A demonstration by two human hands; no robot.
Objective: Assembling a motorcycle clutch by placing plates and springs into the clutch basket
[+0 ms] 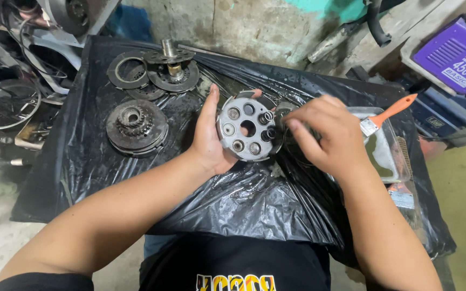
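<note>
Black plastic sheeting (136, 161) covers a low work surface set against a rough concrete wall; loose metal parts lie to the side. At far left on the sheet rests a toothed gear hub (136, 127), with a stack of thin rings and plates (155, 70) behind it. At right, a shallow clear tray (389, 156) holds dark liquid and an orange-handled brush (386, 115). At centre, the left hand (208, 134) cradles a round grey disc (248, 129), fingers curled behind its left rim, flat face toward the viewer. Small coil springs (266, 117) sit in the disc's right-hand sockets. The right hand (324, 134), just beside that edge, has fingertips bunched together; what they pinch cannot be told.
</note>
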